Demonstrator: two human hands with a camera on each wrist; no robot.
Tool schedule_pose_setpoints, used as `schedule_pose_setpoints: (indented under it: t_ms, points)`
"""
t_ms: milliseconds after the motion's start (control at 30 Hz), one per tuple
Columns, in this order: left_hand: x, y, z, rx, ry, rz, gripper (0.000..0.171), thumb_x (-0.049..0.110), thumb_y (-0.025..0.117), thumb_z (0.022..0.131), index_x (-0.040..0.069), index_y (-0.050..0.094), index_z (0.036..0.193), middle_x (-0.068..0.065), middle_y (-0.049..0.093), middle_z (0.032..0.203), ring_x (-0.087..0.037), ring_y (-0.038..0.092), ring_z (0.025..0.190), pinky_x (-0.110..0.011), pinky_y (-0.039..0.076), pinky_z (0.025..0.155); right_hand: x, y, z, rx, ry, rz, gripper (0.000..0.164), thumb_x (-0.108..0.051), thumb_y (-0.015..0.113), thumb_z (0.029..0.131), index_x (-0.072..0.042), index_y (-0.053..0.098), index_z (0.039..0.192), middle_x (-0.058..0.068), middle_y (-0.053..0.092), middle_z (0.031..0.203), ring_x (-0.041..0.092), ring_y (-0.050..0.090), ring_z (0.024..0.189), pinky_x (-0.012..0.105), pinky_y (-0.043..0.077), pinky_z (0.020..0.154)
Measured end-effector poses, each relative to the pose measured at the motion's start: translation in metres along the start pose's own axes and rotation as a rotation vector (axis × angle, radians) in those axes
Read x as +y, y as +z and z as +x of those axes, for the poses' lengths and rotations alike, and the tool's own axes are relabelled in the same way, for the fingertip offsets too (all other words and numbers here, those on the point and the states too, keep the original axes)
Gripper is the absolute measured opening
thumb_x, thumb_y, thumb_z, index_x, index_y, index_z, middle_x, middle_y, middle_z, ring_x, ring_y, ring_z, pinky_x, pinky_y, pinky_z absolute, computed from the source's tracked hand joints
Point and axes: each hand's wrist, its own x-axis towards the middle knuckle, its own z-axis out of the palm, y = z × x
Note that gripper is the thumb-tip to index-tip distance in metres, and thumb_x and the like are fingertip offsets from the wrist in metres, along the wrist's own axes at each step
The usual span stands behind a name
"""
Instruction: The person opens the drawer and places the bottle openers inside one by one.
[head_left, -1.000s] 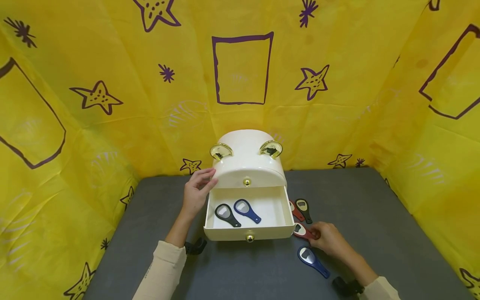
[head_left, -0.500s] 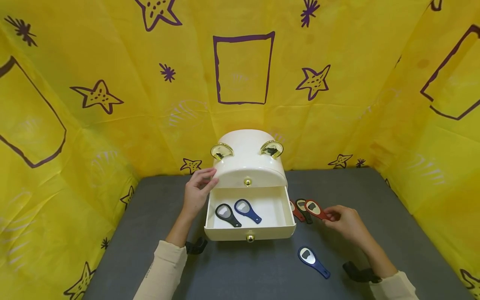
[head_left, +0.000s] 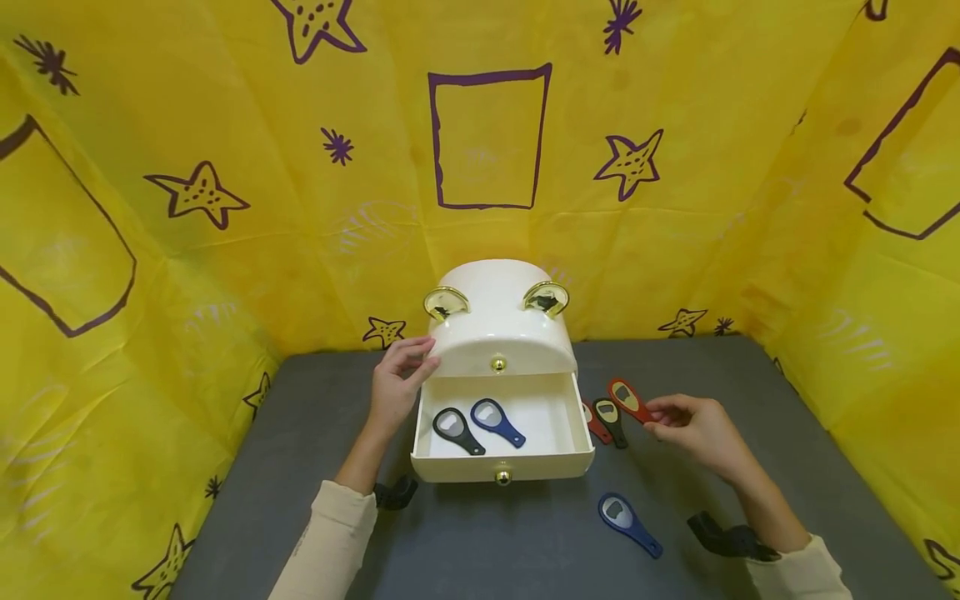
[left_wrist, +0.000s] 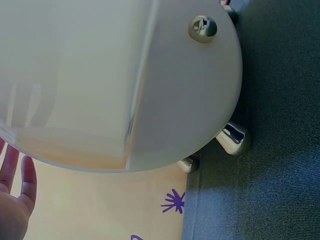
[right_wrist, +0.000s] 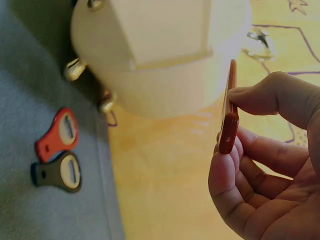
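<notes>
My right hand pinches a red bottle opener by its narrow end, raised over the tabletop right of the cream drawer box. In the right wrist view the held red opener appears edge-on between thumb and fingers. My left hand touches the box's upper left side with nearly straight fingers. The box's lower drawer is pulled out. Inside lie a black bottle opener and a blue bottle opener. On the table, a black opener lies beside another red opener, partly hidden by the drawer.
A second blue bottle opener lies on the dark grey table in front right of the drawer. The box has gold ear shapes and short gold feet. Yellow patterned cloth stands behind and at both sides.
My right hand has picked the red opener up from beside the drawer's front corner and carried it back, up and rightward. The left hand and the drawer stay put.
</notes>
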Motion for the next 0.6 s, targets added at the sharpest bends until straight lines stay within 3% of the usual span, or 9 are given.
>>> schedule_pose_setpoints:
  t_ms: [267, 600]
  points:
    - [0.0, 0.002, 0.001, 0.007, 0.011, -0.008, 0.028, -0.004, 0.073, 0.082, -0.013, 0.068, 0.108, -0.029, 0.062, 0.116, 0.004, 0.056, 0.097, -0.011, 0.049, 0.079, -0.014, -0.005, 0.003, 0.007, 0.0, 0.009, 0.029, -0.013, 0.076, 0.084, 0.004, 0.07, 0.106, 0.009, 0.07, 0.086, 0.002, 0.058, 0.069, 0.019, 0.052, 0.062]
    - [0.001, 0.001, 0.0, 0.002, -0.008, -0.011, 0.027, -0.003, 0.073, 0.082, -0.013, 0.068, 0.107, -0.029, 0.062, 0.116, 0.002, 0.056, 0.093, -0.009, 0.048, 0.078, -0.04, -0.005, 0.012, 0.038, -0.102, -0.054, 0.023, -0.009, 0.078, 0.08, 0.001, 0.071, 0.1, 0.007, 0.069, 0.083, 0.001, 0.057, 0.069, 0.018, 0.052, 0.062]
